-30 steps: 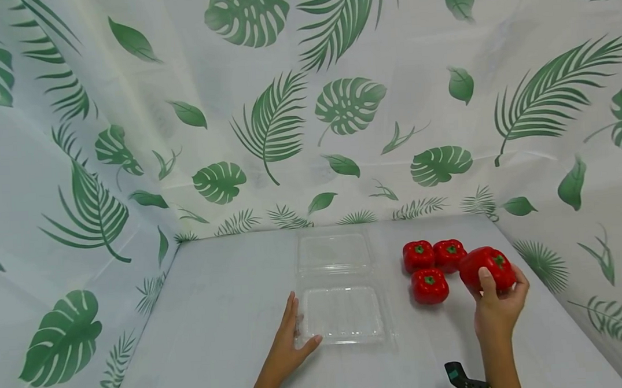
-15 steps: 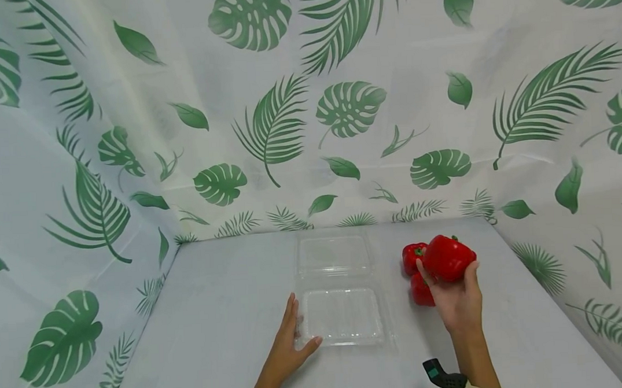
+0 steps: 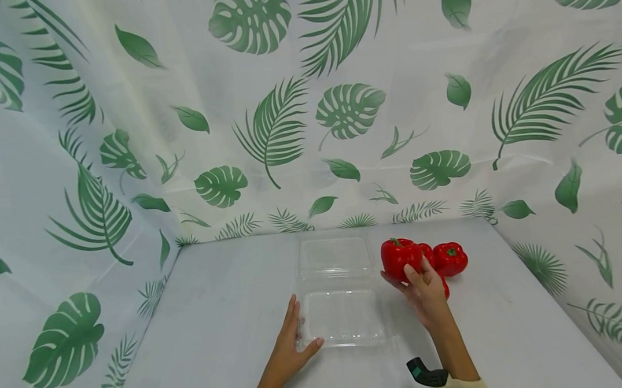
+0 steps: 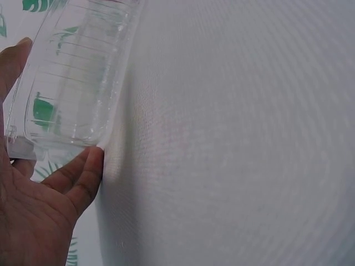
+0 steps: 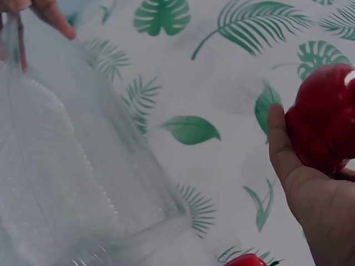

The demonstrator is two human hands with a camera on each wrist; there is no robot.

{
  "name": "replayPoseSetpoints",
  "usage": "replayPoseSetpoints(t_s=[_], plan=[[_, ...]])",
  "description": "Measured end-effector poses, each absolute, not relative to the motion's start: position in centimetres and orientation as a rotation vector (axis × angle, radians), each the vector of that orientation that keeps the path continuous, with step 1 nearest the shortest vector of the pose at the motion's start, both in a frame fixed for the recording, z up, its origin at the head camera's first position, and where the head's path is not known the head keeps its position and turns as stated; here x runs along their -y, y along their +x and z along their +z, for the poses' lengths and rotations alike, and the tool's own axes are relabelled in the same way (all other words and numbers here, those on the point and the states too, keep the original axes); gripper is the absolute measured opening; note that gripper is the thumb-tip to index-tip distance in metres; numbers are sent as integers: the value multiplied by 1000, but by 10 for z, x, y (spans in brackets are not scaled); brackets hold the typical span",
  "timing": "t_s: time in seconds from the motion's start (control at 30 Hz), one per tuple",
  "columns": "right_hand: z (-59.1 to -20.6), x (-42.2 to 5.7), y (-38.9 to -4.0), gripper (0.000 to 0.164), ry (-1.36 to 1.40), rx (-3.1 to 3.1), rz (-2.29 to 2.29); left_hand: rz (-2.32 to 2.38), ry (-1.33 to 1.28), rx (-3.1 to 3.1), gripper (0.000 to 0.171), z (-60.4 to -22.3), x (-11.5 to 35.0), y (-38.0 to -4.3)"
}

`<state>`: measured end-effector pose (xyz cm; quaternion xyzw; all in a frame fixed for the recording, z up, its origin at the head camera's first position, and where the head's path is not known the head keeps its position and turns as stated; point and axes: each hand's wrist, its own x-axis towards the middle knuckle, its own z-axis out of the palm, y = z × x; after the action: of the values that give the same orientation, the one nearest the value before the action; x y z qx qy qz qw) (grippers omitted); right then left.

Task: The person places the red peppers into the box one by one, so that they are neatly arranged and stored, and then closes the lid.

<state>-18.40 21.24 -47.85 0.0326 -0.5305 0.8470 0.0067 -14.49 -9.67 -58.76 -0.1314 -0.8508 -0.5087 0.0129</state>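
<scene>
We've swung the red pepper [image 3: 399, 261] from the far right of the bench [image 3: 217, 314] leftward past the others, and it's now up in the air, left of the pile and near the right side of the clear lid [image 3: 334, 256]. Our right hand [image 3: 425, 296] has it pinched between thumb and fingers. Our left hand [image 3: 287, 354] hasn't really budged: thumb and fingers spread wide, touching the left side and near-left corner of the clear tray [image 3: 342, 319], which lies joined to its open lid. Behind the held one we've got three other peppers [image 3: 450, 259] sitting close together, two partly hidden by our right hand and its pepper. Leaf-print sheet [image 3: 290, 203] behind everything.
</scene>
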Motion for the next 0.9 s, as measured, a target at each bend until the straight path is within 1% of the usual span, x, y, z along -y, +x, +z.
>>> replayPoseSetpoints(t_s=[0.2, 0.37, 0.67, 0.9], plan=[[-487, -197, -191, 70, -5, 1839, 2635, -1582, -394, 2658, 96, -587, 97, -145], [-498, -181, -199, 75, -59, 2013, 2559, -1572, -385, 2664, 95, -586, 96, -145], [-527, -147, -204, 81, 189, 2544, 1974, -1556, -379, 2675, 95, -586, 96, -145], [-543, -122, -207, 78, 437, 2663, 1586, -1575, -397, 2674, 95, -587, 96, -147]])
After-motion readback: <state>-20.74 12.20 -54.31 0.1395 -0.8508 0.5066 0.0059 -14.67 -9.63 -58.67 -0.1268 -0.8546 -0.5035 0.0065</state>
